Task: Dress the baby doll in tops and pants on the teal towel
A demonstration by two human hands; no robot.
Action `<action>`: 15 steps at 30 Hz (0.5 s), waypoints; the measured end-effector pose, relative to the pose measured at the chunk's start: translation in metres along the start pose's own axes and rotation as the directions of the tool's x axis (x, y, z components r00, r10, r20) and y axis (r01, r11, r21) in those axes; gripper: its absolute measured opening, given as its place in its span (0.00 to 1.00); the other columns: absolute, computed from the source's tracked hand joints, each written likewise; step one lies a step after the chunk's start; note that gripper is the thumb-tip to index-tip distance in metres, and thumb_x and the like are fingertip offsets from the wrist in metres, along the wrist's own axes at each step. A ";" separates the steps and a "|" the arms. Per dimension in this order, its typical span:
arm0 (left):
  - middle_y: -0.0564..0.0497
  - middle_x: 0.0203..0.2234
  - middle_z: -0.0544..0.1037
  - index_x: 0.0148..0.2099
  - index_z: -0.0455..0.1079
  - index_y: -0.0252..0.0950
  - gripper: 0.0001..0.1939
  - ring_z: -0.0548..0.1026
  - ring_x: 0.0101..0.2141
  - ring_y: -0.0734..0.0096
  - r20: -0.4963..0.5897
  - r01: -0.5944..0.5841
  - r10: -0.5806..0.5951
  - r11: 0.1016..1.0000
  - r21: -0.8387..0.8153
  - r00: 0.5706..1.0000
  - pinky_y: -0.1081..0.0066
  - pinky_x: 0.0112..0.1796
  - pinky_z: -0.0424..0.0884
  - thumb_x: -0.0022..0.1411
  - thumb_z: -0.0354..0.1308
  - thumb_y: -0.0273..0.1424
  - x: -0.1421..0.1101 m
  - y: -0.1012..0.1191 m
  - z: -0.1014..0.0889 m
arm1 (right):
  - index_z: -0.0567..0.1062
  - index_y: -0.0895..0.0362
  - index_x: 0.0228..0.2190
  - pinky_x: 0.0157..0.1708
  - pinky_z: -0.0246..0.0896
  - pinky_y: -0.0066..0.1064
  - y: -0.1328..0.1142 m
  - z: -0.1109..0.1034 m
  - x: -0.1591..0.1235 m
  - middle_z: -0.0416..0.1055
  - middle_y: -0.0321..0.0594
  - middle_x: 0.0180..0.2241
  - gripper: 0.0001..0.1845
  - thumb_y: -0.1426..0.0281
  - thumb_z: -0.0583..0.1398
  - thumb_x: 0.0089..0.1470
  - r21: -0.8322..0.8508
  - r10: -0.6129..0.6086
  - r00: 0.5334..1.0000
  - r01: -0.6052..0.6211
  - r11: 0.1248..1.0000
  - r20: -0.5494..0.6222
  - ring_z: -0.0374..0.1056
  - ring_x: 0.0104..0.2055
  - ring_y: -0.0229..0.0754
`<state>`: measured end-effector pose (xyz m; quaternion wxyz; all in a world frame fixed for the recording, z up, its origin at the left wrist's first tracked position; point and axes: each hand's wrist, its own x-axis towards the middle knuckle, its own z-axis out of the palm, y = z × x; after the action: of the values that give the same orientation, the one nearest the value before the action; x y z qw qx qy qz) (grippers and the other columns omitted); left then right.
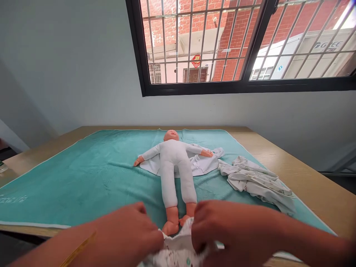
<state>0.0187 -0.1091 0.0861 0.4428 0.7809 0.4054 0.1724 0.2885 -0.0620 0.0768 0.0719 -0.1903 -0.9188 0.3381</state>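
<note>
A baby doll (174,154) with a white cloth body lies on its back, head towards the wall and feet towards me. Beneath its arms and torso a white garment (204,165) is spread out. At the near edge, by the doll's feet, both hands are closed on a white printed baby garment (180,256). My left hand (136,231) pinches its left side and my right hand (219,230) grips the right side. Between them the fabric's edge is stretched wide, close to the doll's toes. Fingertips are mostly hidden, and the garment's lower part runs out of view.
A teal blanket (83,178) covers most of the wooden table (278,159). Right of the doll lies a crumpled white printed garment (256,180). A clear object (2,167) stands at the far left edge. Behind the table is a wall with a barred window (194,89).
</note>
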 end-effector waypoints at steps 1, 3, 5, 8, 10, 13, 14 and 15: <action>0.52 0.26 0.77 0.30 0.74 0.46 0.08 0.74 0.31 0.62 0.021 0.002 -0.005 0.990 0.141 1.000 0.69 0.38 0.66 0.52 0.63 0.42 0.001 0.011 -0.006 | 0.77 0.51 0.28 0.36 0.61 0.31 -0.007 -0.009 0.007 0.73 0.34 0.26 0.04 0.68 0.61 0.52 -0.043 -0.017 1.000 0.018 0.999 0.020 0.67 0.30 0.40; 0.53 0.24 0.74 0.29 0.70 0.42 0.05 0.71 0.29 0.66 0.051 -0.019 -0.004 0.896 0.443 0.999 0.70 0.36 0.64 0.57 0.59 0.35 0.002 0.031 -0.017 | 0.76 0.53 0.29 0.35 0.59 0.30 -0.015 -0.022 0.016 0.71 0.35 0.26 0.02 0.70 0.62 0.50 -0.108 -0.048 0.998 0.051 0.993 0.032 0.65 0.31 0.39; 0.55 0.24 0.72 0.29 0.66 0.40 0.05 0.68 0.27 0.69 0.035 -0.036 0.017 0.774 0.632 0.999 0.72 0.33 0.62 0.58 0.56 0.30 0.002 0.042 -0.025 | 0.74 0.54 0.30 0.33 0.57 0.28 -0.021 -0.033 0.019 0.69 0.34 0.26 0.05 0.71 0.63 0.47 -0.144 -0.045 0.998 0.051 0.988 0.040 0.64 0.32 0.39; 0.55 0.25 0.71 0.29 0.61 0.38 0.06 0.65 0.26 0.73 -0.006 -0.051 0.078 0.711 0.701 0.997 0.74 0.29 0.60 0.58 0.55 0.30 0.000 0.045 -0.031 | 0.73 0.54 0.33 0.31 0.56 0.26 -0.031 -0.045 0.020 0.69 0.33 0.30 0.10 0.68 0.65 0.45 -0.109 0.045 0.991 -0.031 0.994 0.127 0.63 0.33 0.37; 0.56 0.25 0.70 0.29 0.60 0.38 0.08 0.65 0.26 0.74 -0.037 -0.088 0.159 0.711 0.697 0.987 0.74 0.30 0.61 0.59 0.54 0.31 -0.002 0.045 -0.032 | 0.72 0.55 0.32 0.30 0.55 0.26 -0.038 -0.054 0.022 0.68 0.33 0.30 0.12 0.62 0.65 0.48 -0.064 0.125 0.966 -0.113 0.991 0.228 0.62 0.31 0.36; 0.57 0.23 0.68 0.29 0.61 0.38 0.09 0.67 0.28 0.74 -0.114 -0.099 0.239 0.724 0.682 0.964 0.73 0.33 0.63 0.61 0.54 0.34 -0.007 0.051 -0.035 | 0.70 0.56 0.26 0.26 0.52 0.27 -0.046 -0.066 0.029 0.63 0.32 0.24 0.20 0.52 0.60 0.53 -0.035 0.238 0.939 -0.236 0.971 0.249 0.57 0.26 0.34; 0.57 0.23 0.69 0.31 0.63 0.38 0.08 0.68 0.28 0.73 -0.145 -0.068 0.220 0.739 0.670 0.965 0.74 0.33 0.64 0.60 0.56 0.35 -0.009 0.055 -0.037 | 0.70 0.57 0.25 0.25 0.51 0.27 -0.048 -0.070 0.030 0.62 0.32 0.24 0.21 0.50 0.59 0.53 -0.023 0.256 0.947 -0.257 0.966 0.194 0.56 0.26 0.34; 0.57 0.24 0.70 0.33 0.66 0.39 0.08 0.68 0.29 0.73 -0.168 -0.028 0.180 0.760 0.650 0.969 0.74 0.31 0.64 0.59 0.58 0.37 -0.011 0.060 -0.039 | 0.70 0.56 0.26 0.25 0.51 0.27 -0.048 -0.073 0.032 0.61 0.32 0.24 0.22 0.50 0.59 0.53 -0.003 0.261 0.958 -0.263 0.965 0.117 0.56 0.27 0.34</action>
<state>0.0158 -0.1128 0.1583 0.0907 0.8824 0.4420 0.1329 0.2640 -0.0400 0.1633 -0.0262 -0.2897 -0.8861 0.3609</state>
